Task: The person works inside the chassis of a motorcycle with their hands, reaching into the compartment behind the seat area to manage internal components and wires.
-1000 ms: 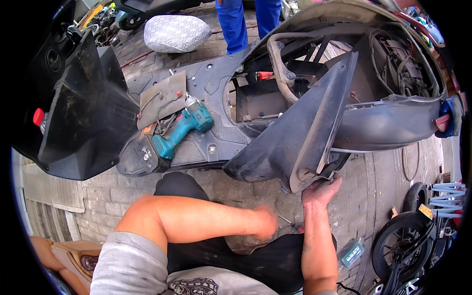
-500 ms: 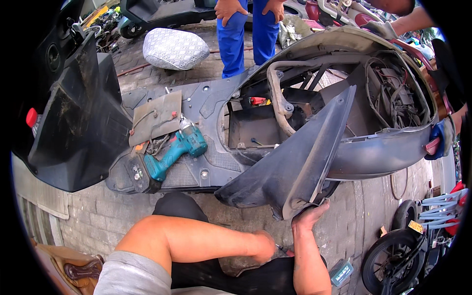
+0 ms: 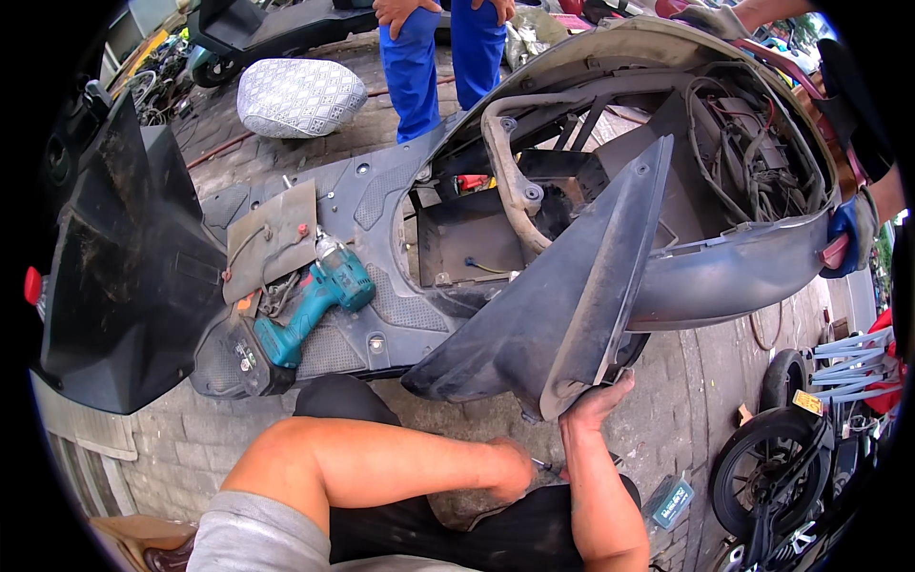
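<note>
A dark triangular plastic scooter side panel (image 3: 534, 334) stands tilted against the open scooter body (image 3: 734, 276). My right hand (image 3: 593, 405) is closed on its lower corner, the fingers partly hidden behind the plastic. Low in front of me, my left hand (image 3: 507, 469) is closed, and its fingers are mostly turned out of sight. A small piece of metal pokes out beside it, too small to name. On the scooter's footboard (image 3: 400, 315) lies a teal cordless impact wrench (image 3: 315, 303) with a black battery. Next to it rests a brownish flat plate (image 3: 272, 238) with short cables.
A person in blue trousers (image 3: 410, 86) stands beyond the scooter. Another person's gloved hand (image 3: 848, 238) touches its rear end. The patterned seat (image 3: 300, 97) sits on the brick ground. A black wheel (image 3: 762, 477) and a teal box (image 3: 670, 500) are at right.
The view has shifted, so the scooter and the things around it appear farther left and mostly higher. My right hand keeps hold of the panel; my left hand stays low and closed.
</note>
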A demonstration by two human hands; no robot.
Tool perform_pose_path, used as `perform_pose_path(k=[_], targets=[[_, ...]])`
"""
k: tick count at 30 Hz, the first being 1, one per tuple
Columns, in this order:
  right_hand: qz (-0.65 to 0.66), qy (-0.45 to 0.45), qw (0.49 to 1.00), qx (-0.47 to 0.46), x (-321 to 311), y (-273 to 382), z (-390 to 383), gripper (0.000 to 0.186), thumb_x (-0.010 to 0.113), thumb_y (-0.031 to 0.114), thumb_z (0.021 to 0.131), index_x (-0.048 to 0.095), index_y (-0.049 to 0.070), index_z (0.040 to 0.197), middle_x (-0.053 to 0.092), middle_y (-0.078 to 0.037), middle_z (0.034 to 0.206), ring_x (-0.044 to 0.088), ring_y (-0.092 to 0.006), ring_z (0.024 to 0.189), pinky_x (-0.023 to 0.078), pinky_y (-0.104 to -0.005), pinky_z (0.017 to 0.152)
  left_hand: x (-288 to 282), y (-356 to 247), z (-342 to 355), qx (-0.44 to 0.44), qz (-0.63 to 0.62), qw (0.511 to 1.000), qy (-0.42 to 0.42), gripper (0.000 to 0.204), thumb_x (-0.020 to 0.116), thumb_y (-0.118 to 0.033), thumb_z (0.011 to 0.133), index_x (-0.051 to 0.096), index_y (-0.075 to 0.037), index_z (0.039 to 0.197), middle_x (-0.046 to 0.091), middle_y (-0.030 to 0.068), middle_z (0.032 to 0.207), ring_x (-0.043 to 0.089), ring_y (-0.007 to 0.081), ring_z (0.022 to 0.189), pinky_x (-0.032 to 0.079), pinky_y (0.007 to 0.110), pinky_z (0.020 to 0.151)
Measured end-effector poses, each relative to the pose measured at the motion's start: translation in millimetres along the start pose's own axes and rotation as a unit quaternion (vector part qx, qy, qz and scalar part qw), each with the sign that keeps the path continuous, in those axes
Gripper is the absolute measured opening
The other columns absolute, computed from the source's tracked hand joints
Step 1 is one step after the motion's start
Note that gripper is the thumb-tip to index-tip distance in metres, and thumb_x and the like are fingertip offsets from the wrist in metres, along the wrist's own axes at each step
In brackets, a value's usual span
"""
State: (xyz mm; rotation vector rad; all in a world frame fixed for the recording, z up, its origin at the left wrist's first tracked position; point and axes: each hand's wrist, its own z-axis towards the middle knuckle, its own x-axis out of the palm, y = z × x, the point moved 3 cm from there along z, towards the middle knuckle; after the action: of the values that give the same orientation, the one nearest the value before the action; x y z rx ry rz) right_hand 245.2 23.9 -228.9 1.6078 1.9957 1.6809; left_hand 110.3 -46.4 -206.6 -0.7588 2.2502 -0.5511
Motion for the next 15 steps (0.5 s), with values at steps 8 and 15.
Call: perform_pose_path(k=[8, 15], targets=[[-0.001, 0.012, 1.0, -0.007, -2.7, -2.2, 3.1, 0.068, 0.031, 0.057, 0.105, 0.051, 0.007, 0.147, 0.056, -0.008, 0.144, 0.053, -0.0276, 0.134, 0.039, -0.0436, 0.117, -1.0, 1.9, 1.5, 0.003, -0.009, 1.0, -0.007, 0.039, 0.065, -0.03, 0.094, 0.073, -0.011, 0.126, 0.076, 0.0164, 0.118, 0.072, 0.0371, 0.11, 0.058, 0.052, 0.09], [0.007, 0.018, 1.0, -0.002, -5.0, -4.9, 8.5, 0.07, 0.031, 0.058, 0.105, 0.05, 0.007, 0.148, 0.056, -0.008, 0.146, 0.052, -0.0276, 0.134, 0.038, -0.0434, 0.117, -2.8, 7.3, 1.5, -0.021, -0.015, 1.0, -0.013, 0.043, 0.063, -0.037, 0.097, 0.072, -0.009, 0.129, 0.075, 0.0176, 0.12, 0.072, 0.037, 0.113, 0.057, 0.052, 0.092]])
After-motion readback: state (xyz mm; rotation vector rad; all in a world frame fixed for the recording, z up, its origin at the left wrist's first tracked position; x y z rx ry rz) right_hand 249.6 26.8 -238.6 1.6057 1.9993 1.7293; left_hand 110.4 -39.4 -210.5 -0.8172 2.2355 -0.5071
